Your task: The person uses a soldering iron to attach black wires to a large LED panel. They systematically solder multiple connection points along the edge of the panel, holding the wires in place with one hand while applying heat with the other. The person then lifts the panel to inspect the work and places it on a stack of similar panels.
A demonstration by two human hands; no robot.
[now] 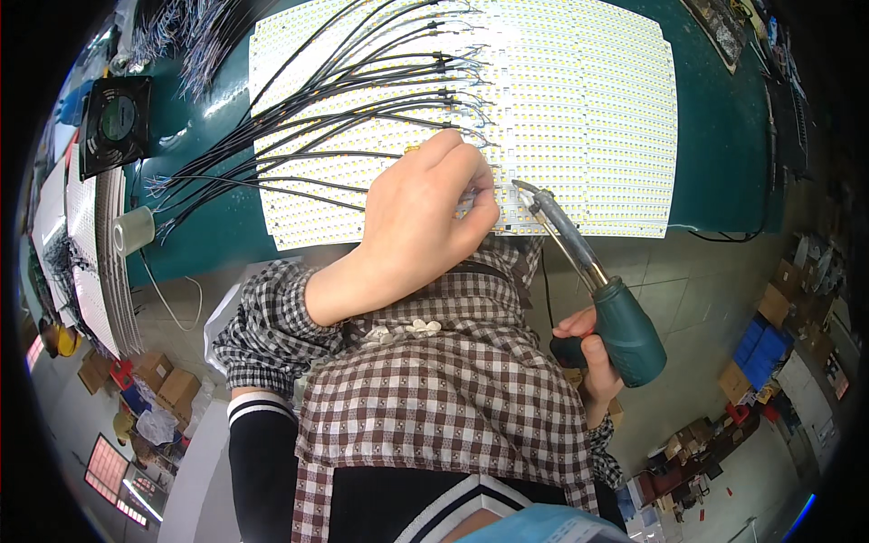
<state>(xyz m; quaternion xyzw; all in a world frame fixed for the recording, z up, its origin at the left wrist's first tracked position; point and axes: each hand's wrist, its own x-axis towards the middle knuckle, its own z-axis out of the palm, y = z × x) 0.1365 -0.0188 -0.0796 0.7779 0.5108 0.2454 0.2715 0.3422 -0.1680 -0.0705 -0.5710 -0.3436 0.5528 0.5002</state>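
Observation:
My left hand (424, 201) lies over the near middle of a white LED panel (625, 136), its thumb and forefinger pinched together. A black cable (312, 194) runs under the palm, and its end seems to be in the pinch, though the fingers hide most of it. Closed round the handle of a soldering iron (631, 335) is my right hand (593, 357). The iron's handle is green, with a metal shaft slanting up and left. Its bent tip is close to the panel's centre strip, just right of my left fingertips; whether it touches I cannot tell.
Several more black cables (344, 83) with thin stripped wires cross the panel's left half. On the green table (724, 172) stand a black fan (116, 125) and a white roll (134, 231) at left. Bundled wires (195, 41) lie at the far left. Stacked white boards (101, 262) stand beside the table.

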